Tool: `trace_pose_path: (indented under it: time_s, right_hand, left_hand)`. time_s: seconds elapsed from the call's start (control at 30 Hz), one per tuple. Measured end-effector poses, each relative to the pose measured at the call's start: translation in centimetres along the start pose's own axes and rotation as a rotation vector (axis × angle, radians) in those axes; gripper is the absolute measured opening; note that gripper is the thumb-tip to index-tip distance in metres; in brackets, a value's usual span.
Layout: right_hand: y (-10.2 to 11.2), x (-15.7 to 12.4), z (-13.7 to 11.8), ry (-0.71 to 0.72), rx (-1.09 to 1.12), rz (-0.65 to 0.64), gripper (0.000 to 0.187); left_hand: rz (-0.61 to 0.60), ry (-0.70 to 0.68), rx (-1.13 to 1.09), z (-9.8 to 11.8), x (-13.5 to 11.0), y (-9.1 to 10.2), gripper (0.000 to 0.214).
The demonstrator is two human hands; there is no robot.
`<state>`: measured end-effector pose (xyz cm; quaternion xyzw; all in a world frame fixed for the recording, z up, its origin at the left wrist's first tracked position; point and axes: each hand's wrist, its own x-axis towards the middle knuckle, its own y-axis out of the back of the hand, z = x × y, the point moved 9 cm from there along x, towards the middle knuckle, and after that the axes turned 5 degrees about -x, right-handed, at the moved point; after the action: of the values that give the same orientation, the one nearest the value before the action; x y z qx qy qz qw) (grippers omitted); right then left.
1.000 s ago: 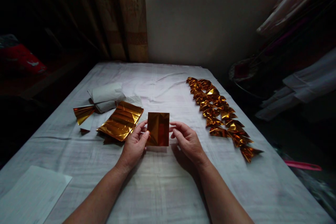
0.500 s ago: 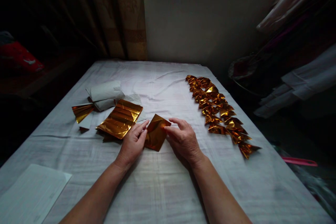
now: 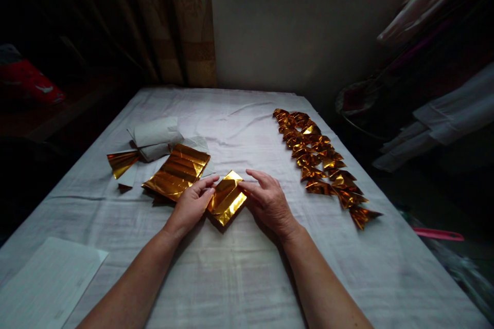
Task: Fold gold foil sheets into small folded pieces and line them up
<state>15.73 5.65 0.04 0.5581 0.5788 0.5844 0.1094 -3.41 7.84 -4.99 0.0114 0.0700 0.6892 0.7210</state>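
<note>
A small sheet of shiny gold foil paper [image 3: 227, 198], with creased folds along its edges, is between my hands just above or on the cloth. My left hand [image 3: 192, 201] pinches its left side between thumb and fingers. At the right edge, my right hand [image 3: 267, 199] has its thumb and a finger closed on the paper, the other fingers curled loosely above. Beside my left hand lies a stack of larger gold foil sheets [image 3: 179, 170]. The undersides of both hands are hidden.
Two rows of folded gold foil pieces [image 3: 309, 151] lie along the right of the white-clothed table [image 3: 247, 277]. Pale crumpled paper [image 3: 154, 133] and a gold foil fan shape [image 3: 121, 163] are at the left. A white sheet [image 3: 50, 282] lies near left; a pink handle [image 3: 438, 234] sits beyond the right edge.
The small foil sheet has tilted and now shows bright creased bands where it looked darker and flatter. My left hand has shifted slightly left and towards me; my right hand has barely moved.
</note>
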Motion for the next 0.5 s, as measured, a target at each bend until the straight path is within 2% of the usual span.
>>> trace_pose_path:
  time_s: [0.1, 0.17, 0.23, 0.3, 0.33, 0.4, 0.5]
  right_hand:
    - [0.5, 0.0, -0.3, 0.039, -0.008, 0.024, 0.015]
    - [0.7, 0.1, -0.6, 0.062, -0.032, 0.014, 0.012]
    - [0.7, 0.2, -0.8, 0.08, -0.075, -0.015, 0.014]
    - [0.7, 0.3, -1.0, 0.083, -0.12, -0.048, 0.017]
    - [0.6, 0.4, -1.0, 0.078, -0.135, -0.059, 0.017]
    - [0.5, 0.5, -1.0, 0.066, -0.138, -0.072, 0.016]
    - [0.2, 0.4, -0.8, 0.055, -0.072, -0.091, 0.018]
  left_hand:
    - [0.079, -0.095, 0.114, 0.9, -0.3, 0.5, 0.039]
    - [0.161, -0.235, 0.22, 2.6, -0.9, 0.7, 0.035]
    - [0.193, -0.418, 0.368, 4.9, -2.1, 0.2, 0.029]
    - [0.14, -0.599, 0.542, 7.0, -3.6, -1.5, 0.023]
    - [0.088, -0.646, 0.64, 7.5, -4.1, -2.5, 0.022]
    - [-0.025, -0.655, 0.809, 7.6, -4.9, -4.4, 0.025]
    - [-0.084, -0.63, 0.967, 7.0, -5.4, -5.6, 0.016]
